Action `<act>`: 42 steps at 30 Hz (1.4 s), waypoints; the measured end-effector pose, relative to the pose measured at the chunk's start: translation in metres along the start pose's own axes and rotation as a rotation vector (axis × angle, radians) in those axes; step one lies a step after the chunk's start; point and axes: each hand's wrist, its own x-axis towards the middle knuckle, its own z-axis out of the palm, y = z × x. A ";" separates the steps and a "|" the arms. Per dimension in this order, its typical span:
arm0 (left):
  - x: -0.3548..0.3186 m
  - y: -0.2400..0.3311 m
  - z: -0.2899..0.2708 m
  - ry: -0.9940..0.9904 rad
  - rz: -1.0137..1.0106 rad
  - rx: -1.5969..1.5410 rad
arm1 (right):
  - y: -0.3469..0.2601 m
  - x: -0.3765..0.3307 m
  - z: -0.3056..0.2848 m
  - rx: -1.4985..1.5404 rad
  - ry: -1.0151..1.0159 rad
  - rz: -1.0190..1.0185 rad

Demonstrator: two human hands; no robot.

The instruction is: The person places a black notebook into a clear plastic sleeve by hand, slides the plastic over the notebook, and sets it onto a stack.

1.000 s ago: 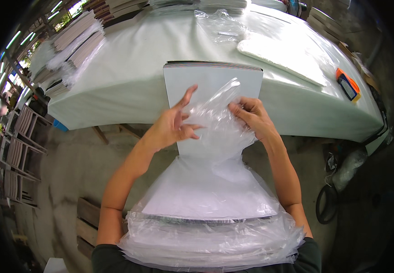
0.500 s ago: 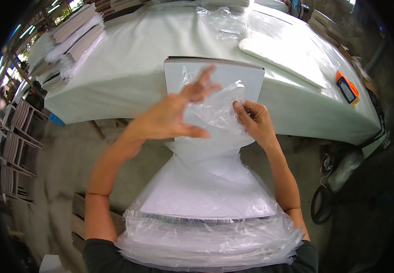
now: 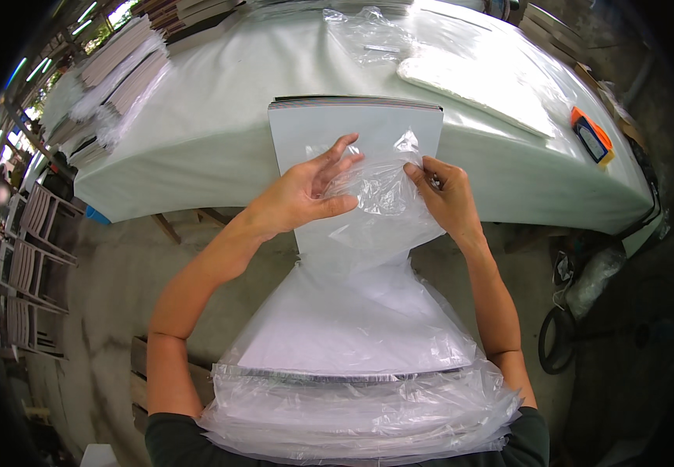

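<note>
Between my hands a clear plastic bag (image 3: pixel 387 191) hangs crumpled in front of a stack of pale grey boards (image 3: pixel 352 121) at the table's near edge. My right hand (image 3: pixel 447 198) pinches the bag's edge between thumb and fingers. At the bag's other side is my left hand (image 3: pixel 317 187), open, thumb apart from the curved fingers and the film beside them. Below, a pile of clear plastic bags (image 3: pixel 360 409) lies against my body, with a white sheet-like layer (image 3: pixel 352 319) above it.
A cloth-covered table (image 3: pixel 220 101) spans the far side. Wrapped stacks (image 3: pixel 123 74) stand on its left; a flat white pad (image 3: pixel 469 97), loose plastic film (image 3: pixel 368 35) and an orange-and-blue tool (image 3: pixel 592 138) lie to the right. Chairs (image 3: pixel 37 265) line the left.
My left hand has moved slightly right, toward the bag, its fingers less spread. My right hand keeps its pinch on the bag. The view has shifted a little.
</note>
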 end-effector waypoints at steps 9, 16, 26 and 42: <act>0.012 -0.007 0.007 -0.156 -0.218 -0.131 | 0.004 -0.003 -0.008 0.045 -0.021 0.029; 0.010 -0.025 0.010 -0.073 -0.126 -0.204 | 0.001 -0.003 -0.007 0.045 -0.039 0.044; 0.012 -0.019 0.012 0.095 -0.245 -0.350 | 0.000 -0.015 -0.024 -0.641 0.370 -0.345; 0.016 -0.029 0.002 0.168 0.092 -0.322 | -0.019 -0.033 -0.036 -0.709 0.036 -0.436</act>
